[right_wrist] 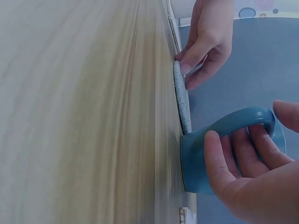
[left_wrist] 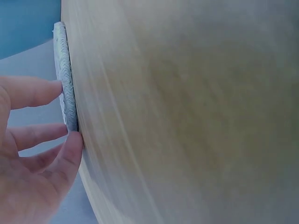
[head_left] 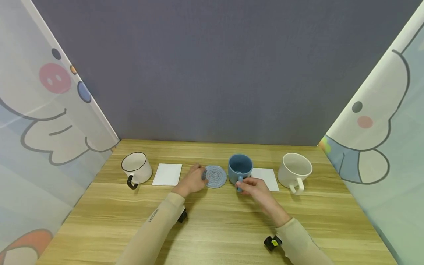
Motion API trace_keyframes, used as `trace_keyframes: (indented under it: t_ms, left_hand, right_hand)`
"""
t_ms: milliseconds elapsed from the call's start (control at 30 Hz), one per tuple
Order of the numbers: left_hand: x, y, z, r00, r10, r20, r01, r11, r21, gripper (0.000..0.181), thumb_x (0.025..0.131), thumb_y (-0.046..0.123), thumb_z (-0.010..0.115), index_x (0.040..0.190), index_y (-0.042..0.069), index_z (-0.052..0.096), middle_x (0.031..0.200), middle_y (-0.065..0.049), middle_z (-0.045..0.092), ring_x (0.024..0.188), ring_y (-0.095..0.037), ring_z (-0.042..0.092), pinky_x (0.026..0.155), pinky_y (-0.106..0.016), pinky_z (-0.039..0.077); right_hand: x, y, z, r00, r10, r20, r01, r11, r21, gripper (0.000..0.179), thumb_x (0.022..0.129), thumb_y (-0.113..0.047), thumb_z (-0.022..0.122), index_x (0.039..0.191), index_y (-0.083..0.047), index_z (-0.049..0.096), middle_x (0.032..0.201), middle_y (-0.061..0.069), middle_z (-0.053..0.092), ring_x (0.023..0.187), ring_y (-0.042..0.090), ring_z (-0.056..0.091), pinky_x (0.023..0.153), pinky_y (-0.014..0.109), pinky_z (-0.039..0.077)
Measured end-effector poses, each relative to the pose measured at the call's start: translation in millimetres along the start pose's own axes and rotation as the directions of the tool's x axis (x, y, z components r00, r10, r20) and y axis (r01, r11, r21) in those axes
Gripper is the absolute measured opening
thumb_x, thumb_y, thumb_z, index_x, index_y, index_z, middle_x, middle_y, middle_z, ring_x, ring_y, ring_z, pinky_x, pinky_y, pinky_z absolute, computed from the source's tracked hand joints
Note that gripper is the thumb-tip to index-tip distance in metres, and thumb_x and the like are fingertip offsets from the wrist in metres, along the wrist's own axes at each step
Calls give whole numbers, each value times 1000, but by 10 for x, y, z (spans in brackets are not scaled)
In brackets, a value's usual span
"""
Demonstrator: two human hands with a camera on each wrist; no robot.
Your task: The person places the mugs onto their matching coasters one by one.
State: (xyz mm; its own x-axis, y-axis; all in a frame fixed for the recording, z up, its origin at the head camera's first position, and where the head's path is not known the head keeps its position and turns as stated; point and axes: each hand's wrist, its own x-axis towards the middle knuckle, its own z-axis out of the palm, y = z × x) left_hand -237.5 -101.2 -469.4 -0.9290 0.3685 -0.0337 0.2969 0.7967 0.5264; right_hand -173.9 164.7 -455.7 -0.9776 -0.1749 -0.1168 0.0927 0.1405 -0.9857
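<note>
A round blue-grey woven coaster [head_left: 216, 177] lies on the table in the head view. At its left edge my left hand [head_left: 193, 179] pinches the rim, and in the left wrist view thumb and fingertips meet at the coaster [left_wrist: 67, 70]. Just right of the coaster stands an upright blue mug [head_left: 234, 176], its handle facing me. My right hand [head_left: 256, 189] holds that handle; the right wrist view has fingers passing through the loop of the mug [right_wrist: 192, 163]. The mug's base appears to be at the table surface, close to the coaster's edge.
White square coasters lie at left [head_left: 168, 174] and right [head_left: 269, 179], the right one partly behind the blue mug. A white mug with black rim [head_left: 140, 170] stands far left, a plain white mug [head_left: 291, 175] far right. A grey panel [head_left: 215, 73] rises behind the table.
</note>
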Motion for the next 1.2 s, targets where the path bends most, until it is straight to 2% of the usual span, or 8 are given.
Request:
trace_keyframes:
  t_ms: [167,433,800,967,1200]
  left_hand:
    - [11,-14,4,1000,-15,3,15,1000,-2,51,93,14,71,134,-13,57,139,-24,51,128,-41,49,107,-51,46]
    - [27,-11,10,1000,6,6,-6,999,34,48,94,14,71,132,-13,58,137,-19,53,128,-39,50,106,-47,47]
    - [33,6,14,1000,-1,2,1,1000,28,47,93,13,72,130,-13,60,136,-18,54,124,-38,54,105,-47,48]
    - [29,16,6,1000,-10,2,10,1000,11,46,93,12,72,131,-12,60,137,-18,53,124,-37,54,105,-47,48]
    - [29,16,6,1000,-19,10,19,1000,-6,46,93,13,72,131,-12,60,138,-17,53,126,-38,53,106,-47,47]
  right_hand:
    - [6,12,3,1000,-4,27,4,1000,29,36,98,-19,69,113,14,66,110,24,71,103,29,67,95,49,55]
    - [4,20,23,1000,-4,24,2,998,62,36,99,-16,68,112,17,64,101,16,71,101,30,67,93,50,55]
    - [24,-2,84,999,19,-48,-11,987,161,24,99,-10,66,103,14,64,93,13,68,98,30,67,93,44,57]
    - [50,-3,108,997,24,-69,-9,978,210,25,99,-7,65,105,17,62,90,11,67,93,28,67,94,47,56]
    - [45,24,132,997,19,-81,2,968,250,15,98,-2,65,101,12,64,88,11,69,94,29,68,96,50,54]
